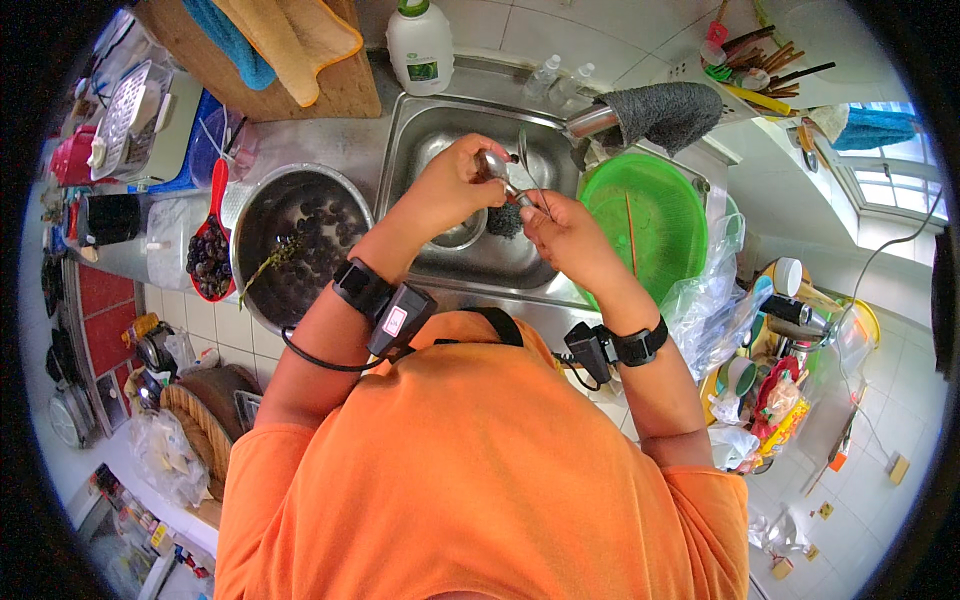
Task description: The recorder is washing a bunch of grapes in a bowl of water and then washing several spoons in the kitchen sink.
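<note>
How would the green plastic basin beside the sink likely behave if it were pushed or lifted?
The green basin looks like thin plastic, so probably light and a bit flexible. Its wide, shallow shape suggests it would slide rather than tip. It overhangs the sink edge, so a push might drop it in.

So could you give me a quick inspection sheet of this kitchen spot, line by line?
Surface: stainless steel sink set in a steel counter, tiled wall behind.
Job's things: shiny metal spoons held over the sink; small steel bowl in the basin.
Clutter: large steel pot of dark berries, red scoop of berries, green plastic colander, white plastic bottle, wooden board with cloths.
Grippers: left hand and right hand both closed on the spoons.
Cables: black wrist bands with black leads.
Surroundings: window at right, clear plastic bags, grey cloth over tap.
</note>
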Action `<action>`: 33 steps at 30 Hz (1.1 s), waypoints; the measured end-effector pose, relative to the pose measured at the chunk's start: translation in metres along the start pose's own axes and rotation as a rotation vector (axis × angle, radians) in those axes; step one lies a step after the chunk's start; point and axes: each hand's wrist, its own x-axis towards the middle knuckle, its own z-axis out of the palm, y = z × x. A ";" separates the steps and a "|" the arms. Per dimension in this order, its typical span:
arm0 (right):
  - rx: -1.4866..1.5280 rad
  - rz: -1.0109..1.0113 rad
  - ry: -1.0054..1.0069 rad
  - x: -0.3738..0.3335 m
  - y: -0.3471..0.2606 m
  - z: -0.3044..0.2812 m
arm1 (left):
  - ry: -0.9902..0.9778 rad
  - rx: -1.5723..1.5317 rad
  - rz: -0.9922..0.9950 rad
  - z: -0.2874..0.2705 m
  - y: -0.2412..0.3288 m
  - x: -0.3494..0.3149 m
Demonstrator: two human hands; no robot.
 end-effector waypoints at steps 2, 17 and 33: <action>0.135 0.116 -0.061 -0.001 -0.005 -0.001 | 0.006 -0.051 0.005 -0.002 0.000 -0.003; -0.126 0.002 -0.082 -0.002 -0.010 -0.007 | -0.059 0.375 0.052 -0.004 0.010 -0.001; -0.099 0.070 -0.127 0.001 -0.005 -0.007 | -0.064 0.830 0.455 -0.006 0.014 -0.010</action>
